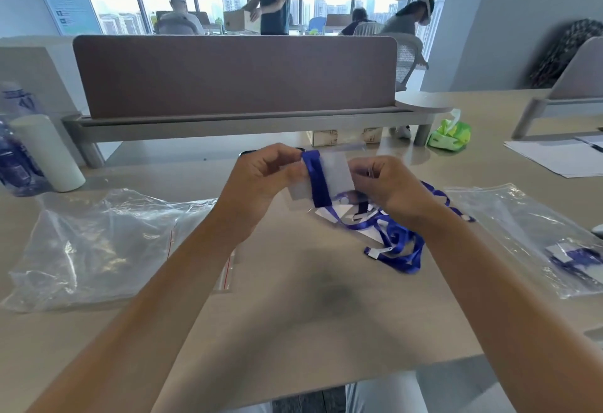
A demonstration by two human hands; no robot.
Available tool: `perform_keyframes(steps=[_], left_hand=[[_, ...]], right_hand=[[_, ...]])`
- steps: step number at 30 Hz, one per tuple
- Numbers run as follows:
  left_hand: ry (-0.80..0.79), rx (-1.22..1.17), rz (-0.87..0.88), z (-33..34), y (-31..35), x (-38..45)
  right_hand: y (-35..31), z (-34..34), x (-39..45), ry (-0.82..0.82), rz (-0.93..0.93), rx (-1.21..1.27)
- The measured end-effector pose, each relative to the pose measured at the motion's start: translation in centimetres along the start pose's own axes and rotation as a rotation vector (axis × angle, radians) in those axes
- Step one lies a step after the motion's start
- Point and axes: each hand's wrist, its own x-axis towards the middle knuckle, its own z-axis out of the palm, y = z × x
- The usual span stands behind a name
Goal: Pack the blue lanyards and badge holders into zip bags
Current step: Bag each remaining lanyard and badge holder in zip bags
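Note:
Above the desk's middle, my left hand [261, 180] and my right hand [388, 184] together hold a clear badge holder [336, 172] with a blue lanyard [318, 184] wrapped around it. Each hand pinches one side of the holder. The lanyard's loose end trails down to a tangle of blue lanyards [398, 242] and white cards lying on the desk under my right wrist. A pile of empty zip bags [98, 249] lies at the left. At the right lies another zip bag [535, 236] with a lanyard and holder inside.
A white cylinder [49, 154] and blue-labelled bottles [16, 151] stand at the far left. A desk divider [235, 79] spans the back. A green tissue pack [450, 133] and papers [561, 156] lie at the back right. People work behind the divider.

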Motion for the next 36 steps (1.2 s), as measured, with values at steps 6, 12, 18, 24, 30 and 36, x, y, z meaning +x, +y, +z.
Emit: perform_keyframes(steps=[6, 12, 18, 24, 30, 36], left_hand=[[0.171, -0.156, -0.138, 0.8, -1.0, 0.8], [0.348, -0.091, -0.165, 1.5, -1.7, 1.8], [0.329, 0.365, 0.065, 1.5, -1.9, 2.0], [0.202, 0.627, 0.244, 1.7, -1.7, 0.9], [0.127, 0.741, 0.304, 1.8, -1.7, 0.8], [0.072, 0.888, 0.376, 1.9, -2.0, 0.8]], right_hand=[[0.3, 1.9, -1.6, 0.030, -0.008, 0.068], [0.8, 3.5, -3.0, 0.044, 0.011, -0.141], [-0.4, 3.4, -3.9, 0.148, -0.029, -0.459], [-1.5, 2.8, -4.2, 0.229, -0.091, -0.473], [-1.9, 2.3, -3.9, 0.240, -0.067, -0.210], [-1.6, 1.9, -3.9, 0.127, -0.065, -0.055]])
